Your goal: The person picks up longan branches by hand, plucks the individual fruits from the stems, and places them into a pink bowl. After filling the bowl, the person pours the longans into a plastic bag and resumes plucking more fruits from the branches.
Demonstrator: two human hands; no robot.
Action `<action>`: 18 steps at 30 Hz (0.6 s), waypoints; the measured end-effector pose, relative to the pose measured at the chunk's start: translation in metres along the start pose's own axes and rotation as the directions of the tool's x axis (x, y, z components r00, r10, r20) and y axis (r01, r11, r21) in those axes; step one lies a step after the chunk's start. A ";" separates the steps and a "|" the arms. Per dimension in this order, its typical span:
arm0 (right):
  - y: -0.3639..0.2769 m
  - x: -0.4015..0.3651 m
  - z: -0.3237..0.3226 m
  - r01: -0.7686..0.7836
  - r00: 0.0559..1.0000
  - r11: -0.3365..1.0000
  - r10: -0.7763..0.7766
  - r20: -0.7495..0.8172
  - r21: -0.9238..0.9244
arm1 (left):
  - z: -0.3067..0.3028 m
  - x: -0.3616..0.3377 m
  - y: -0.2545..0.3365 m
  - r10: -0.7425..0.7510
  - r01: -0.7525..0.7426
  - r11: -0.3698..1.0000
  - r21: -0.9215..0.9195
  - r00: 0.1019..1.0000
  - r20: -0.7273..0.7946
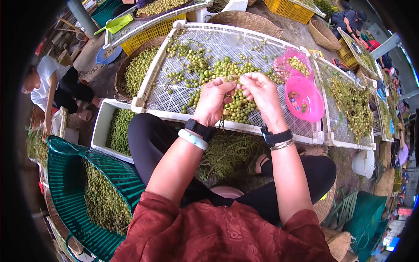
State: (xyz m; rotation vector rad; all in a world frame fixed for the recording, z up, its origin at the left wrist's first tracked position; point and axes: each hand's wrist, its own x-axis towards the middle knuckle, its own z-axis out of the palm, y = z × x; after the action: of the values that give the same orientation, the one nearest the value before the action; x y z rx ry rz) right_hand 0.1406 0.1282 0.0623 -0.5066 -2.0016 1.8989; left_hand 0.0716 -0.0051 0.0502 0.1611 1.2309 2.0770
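Far L: green basket (61, 174), stalks + fruit inside. Next R: white tub (99, 131), full of green fruit, just beside mesh tray (174, 102). Ctr: left hand (213, 99), fingertips bunched, pinching fruit sprig (230, 79) at its L end. Right hand (263, 92), likewise bunched, pinching same sprig at R end. Sprig held just above loose fruit pile (238, 111) on mesh tray. R of hands: pink bowl (307, 102) at tray edge, few fruits in it. Far R: second tray (334, 124) w/ stalks.

White perforated plastic tray (183, 98), glossy pink plastic bowl (307, 102), woven wicker basket (246, 19)
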 end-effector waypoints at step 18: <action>0.003 0.008 -0.010 -0.196 0.976 0.907 0.146 0.159 0.373 | -0.008 0.004 -0.004 -0.042 0.044 0.998 0.047 0.998 -0.050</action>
State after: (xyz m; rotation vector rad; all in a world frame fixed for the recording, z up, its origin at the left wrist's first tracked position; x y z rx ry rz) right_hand 0.1378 0.1409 0.0596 -0.4736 -1.6272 2.4164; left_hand 0.0670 -0.0076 0.0418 0.1058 1.3034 2.0259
